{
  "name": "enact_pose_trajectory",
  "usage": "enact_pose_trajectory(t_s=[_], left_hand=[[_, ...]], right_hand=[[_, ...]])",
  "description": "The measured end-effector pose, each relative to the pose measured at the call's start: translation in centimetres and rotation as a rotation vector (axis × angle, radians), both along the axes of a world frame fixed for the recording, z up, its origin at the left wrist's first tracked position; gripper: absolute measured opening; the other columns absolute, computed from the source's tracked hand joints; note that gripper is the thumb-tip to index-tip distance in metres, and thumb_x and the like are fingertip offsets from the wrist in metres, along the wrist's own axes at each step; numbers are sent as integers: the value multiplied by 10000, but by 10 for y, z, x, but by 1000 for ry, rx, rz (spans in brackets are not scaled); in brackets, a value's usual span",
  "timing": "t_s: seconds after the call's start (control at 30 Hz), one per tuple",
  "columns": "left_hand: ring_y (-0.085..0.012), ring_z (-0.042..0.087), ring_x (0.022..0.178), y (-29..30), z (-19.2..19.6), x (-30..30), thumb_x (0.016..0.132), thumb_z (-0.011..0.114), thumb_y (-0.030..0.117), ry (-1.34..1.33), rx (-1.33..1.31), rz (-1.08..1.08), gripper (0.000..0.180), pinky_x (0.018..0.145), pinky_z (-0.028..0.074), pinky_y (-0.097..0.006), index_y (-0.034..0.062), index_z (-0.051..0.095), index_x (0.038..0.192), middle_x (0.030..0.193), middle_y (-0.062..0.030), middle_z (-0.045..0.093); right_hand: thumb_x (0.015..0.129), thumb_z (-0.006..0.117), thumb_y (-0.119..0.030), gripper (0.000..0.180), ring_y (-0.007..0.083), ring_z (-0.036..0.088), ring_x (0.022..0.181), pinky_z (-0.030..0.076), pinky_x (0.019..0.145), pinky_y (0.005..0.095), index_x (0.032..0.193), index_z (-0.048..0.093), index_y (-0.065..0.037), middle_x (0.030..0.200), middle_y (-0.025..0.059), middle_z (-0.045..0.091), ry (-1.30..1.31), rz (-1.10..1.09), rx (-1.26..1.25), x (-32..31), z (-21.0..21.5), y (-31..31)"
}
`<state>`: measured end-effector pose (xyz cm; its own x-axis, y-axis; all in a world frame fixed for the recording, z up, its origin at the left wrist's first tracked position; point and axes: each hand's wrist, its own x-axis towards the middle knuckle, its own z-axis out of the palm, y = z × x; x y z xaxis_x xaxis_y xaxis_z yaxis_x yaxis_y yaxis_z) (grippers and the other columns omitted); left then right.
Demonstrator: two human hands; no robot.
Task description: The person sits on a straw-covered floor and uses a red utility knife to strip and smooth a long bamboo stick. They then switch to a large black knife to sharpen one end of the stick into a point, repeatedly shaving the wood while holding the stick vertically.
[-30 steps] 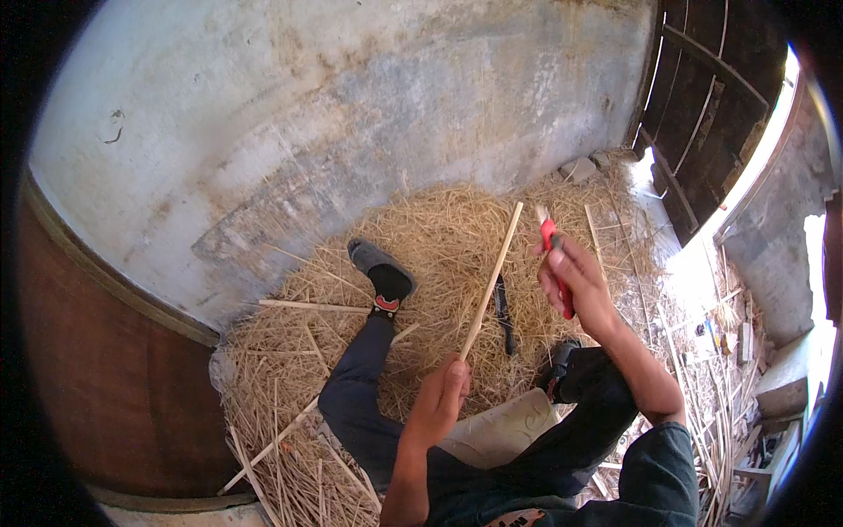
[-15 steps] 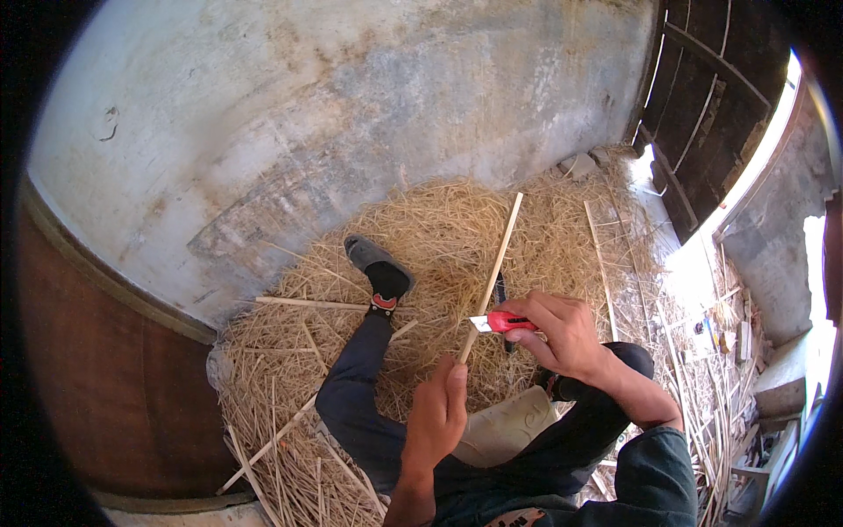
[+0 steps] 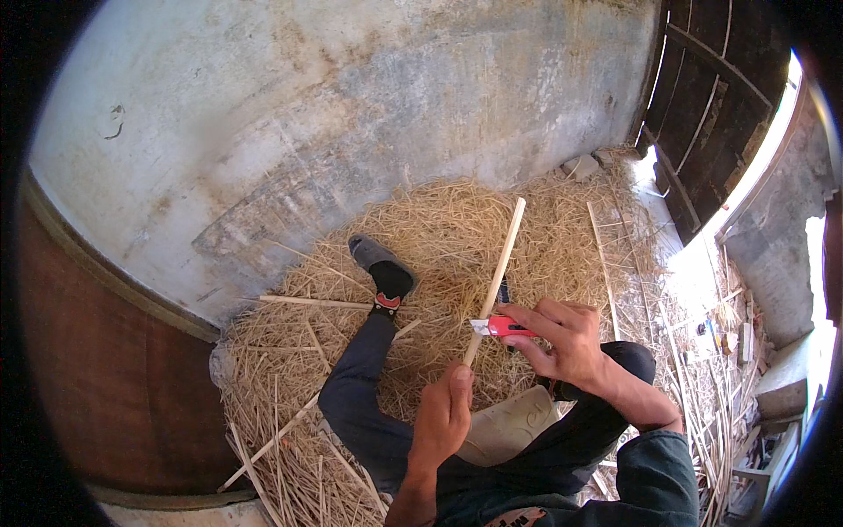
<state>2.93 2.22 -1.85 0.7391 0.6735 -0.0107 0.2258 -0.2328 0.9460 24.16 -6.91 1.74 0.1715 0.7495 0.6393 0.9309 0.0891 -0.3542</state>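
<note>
My left hand [image 3: 443, 413] grips the lower end of a long pale wooden stick [image 3: 497, 274] that slants up and away over the straw. My right hand [image 3: 566, 335] holds a red-handled utility knife [image 3: 497, 328], its blade end touching the stick just above my left hand. I sit on a pile of straw [image 3: 439, 237] with my left leg in dark trousers stretched out, ending in a grey shoe [image 3: 372, 253]. A pale flat piece [image 3: 509, 424] lies across my lap under both hands.
A stained concrete wall [image 3: 351, 114] rises behind the straw. Loose wooden sticks [image 3: 309, 301] lie in the straw at left and at right [image 3: 604, 263]. A dark wooden slatted door [image 3: 720, 114] stands at upper right, with more stick scraps [image 3: 711, 386] on the ground beside it.
My right hand came down from a raised position at the right and brought the knife leftward against the stick. My left hand kept hold of the stick.
</note>
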Motion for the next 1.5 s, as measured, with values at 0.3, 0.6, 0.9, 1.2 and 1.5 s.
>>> enact_pose_trajectory(t_s=[0.3, 0.6, 0.9, 1.2, 1.5], left_hand=[[-238, 470, 516, -5, -2, -6, 1133, 351, 368, 36, 0, -11, 463, 542, 396, -392, 8, 540, 910, 611, -101, 472], [-132, 361, 597, -19, -11, -22, 1131, 316, 423, 108, -77, -33, 523, 549, 323, -357, 48, 466, 799, 644, -11, 396], [-92, 364, 567, -14, -29, -49, 1134, 351, 365, 33, -386, -66, 458, 534, 332, -304, 32, 510, 863, 662, 23, 406], [-51, 299, 562, -5, -3, -20, 1095, 340, 561, 14, -610, -123, 527, 500, 253, -260, 124, 461, 827, 660, 82, 335], [-87, 387, 606, -14, -7, -5, 1120, 347, 439, 17, -333, -13, 528, 546, 326, -295, 32, 509, 825, 680, 20, 419]], right_hand=[[835, 814, -285, 333, 206, 612, 545, 497, 492, 345, 1139, 778, -156, 685, 25, 592, -12, -76, 33, 3, 0, -4], [902, 771, -250, 253, 232, 668, 610, 509, 570, 359, 1102, 783, -96, 768, 104, 706, 125, -316, 99, 44, 16, 1], [999, 656, -296, 278, 237, 627, 597, 480, 572, 362, 1134, 729, -64, 816, 113, 702, 332, -440, -47, 99, 29, -8], [924, 742, -269, 230, 275, 675, 644, 539, 558, 390, 1107, 716, -131, 814, 62, 664, 133, 82, -74, 10, 8, -15], [863, 799, -327, 310, 222, 616, 528, 488, 458, 372, 1129, 754, -174, 697, 23, 579, 60, 62, -58, 0, -14, -13]])
